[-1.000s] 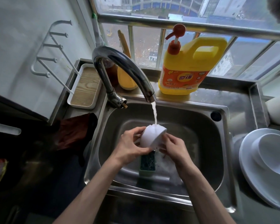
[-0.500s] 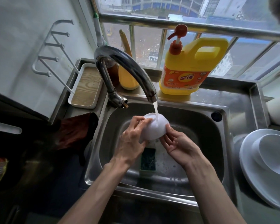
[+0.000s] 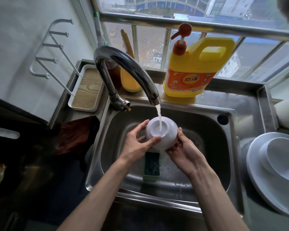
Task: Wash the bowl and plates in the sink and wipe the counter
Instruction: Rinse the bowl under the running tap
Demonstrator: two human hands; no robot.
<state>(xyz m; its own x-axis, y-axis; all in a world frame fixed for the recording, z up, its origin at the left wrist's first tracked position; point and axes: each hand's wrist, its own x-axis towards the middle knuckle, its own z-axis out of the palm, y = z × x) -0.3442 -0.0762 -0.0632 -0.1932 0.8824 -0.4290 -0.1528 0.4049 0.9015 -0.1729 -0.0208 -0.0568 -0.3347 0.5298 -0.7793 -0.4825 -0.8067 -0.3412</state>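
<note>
A small white bowl is held upside down over the steel sink, its foot ring up under the running water from the curved faucet. My left hand grips the bowl's left side, thumb across its front. My right hand cups the bowl from the right and below. A green sponge lies on the sink floor under the bowl. White plates with a white bowl on them are stacked on the counter at the right.
A yellow detergent jug with a red pump stands behind the sink. A dark red cloth lies left of the sink, near a white tray with a wooden base. A white wall rack hangs at left.
The bowl has been turned between my hands so its base now faces up under the water stream. Both hands shifted around it and stayed over the sink.
</note>
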